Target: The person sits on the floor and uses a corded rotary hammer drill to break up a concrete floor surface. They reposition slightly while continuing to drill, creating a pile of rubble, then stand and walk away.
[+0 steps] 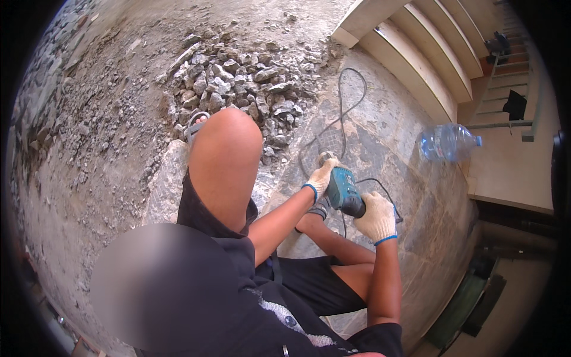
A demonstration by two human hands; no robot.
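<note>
A teal and black hammer drill point(344, 191) lies across between my two hands, over the stone paving in front of my bent legs. My left hand point(322, 177), in a cream knitted glove with a blue cuff, is closed around its front end near the chuck. In a matching glove, my right hand point(377, 215) grips the black rear end of the tool. The bit is hidden from this view. A dark power cord point(341, 104) loops over the paving beyond the drill and also runs beside my right hand.
A heap of broken stones point(238, 80) lies ahead to the left, beside loose rubble. Steps point(410, 56) rise at the far right. A large clear plastic bottle point(446, 143) lies on its side near a metal ladder point(499, 98). A green object point(461, 309) sits at the lower right.
</note>
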